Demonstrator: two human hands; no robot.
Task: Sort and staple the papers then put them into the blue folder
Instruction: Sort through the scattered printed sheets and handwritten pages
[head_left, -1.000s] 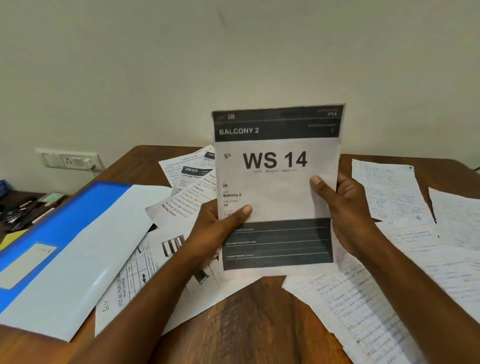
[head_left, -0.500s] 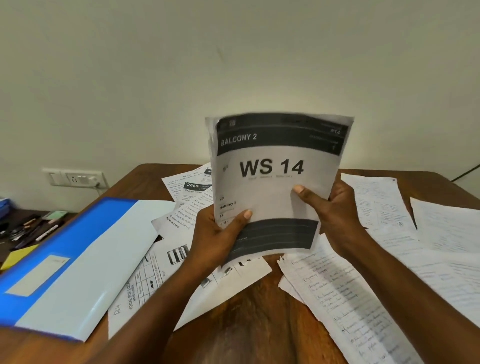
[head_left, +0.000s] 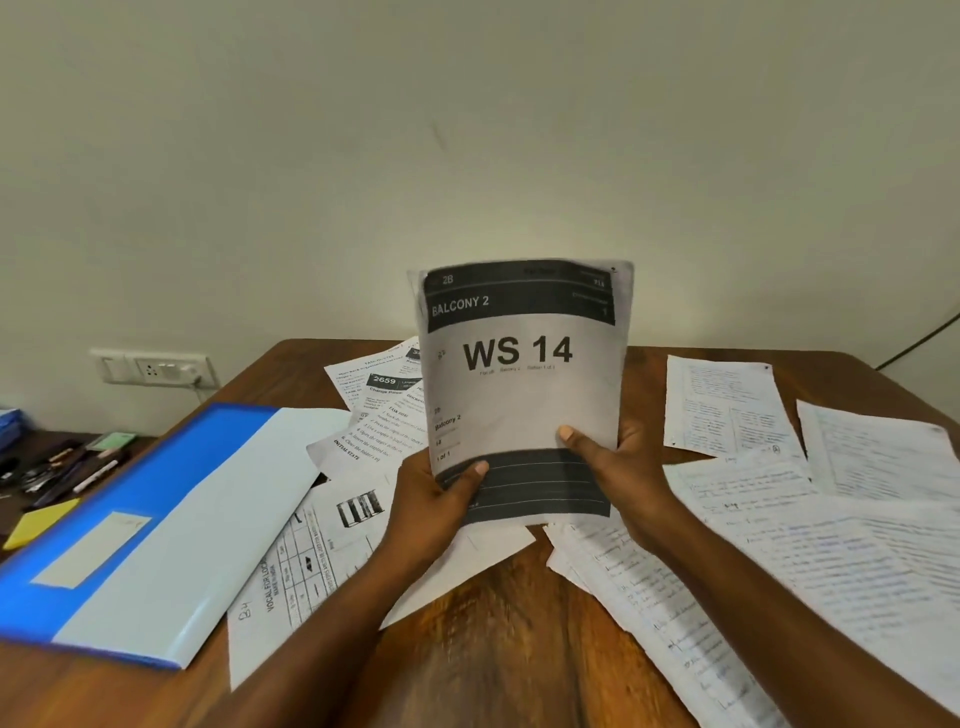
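Observation:
I hold a printed sheet headed "BALCONY 2 / WS 14" upright above the middle of the wooden table. My left hand grips its lower left edge, thumb across the front. My right hand grips the lower right edge the same way. The sheet bows slightly between them. The blue folder lies open at the left. Printed sheets lie under and beside it. Handwritten sheets cover the right side. No stapler shows.
A wall socket sits at the back left. Pens and a yellow sticky pad lie on a lower dark surface at the far left. A cable runs along the wall at the right.
Both hands drew closer together on the sheet, bowing it, and held it more upright. The view tilted upward, so the table sits lower in frame.

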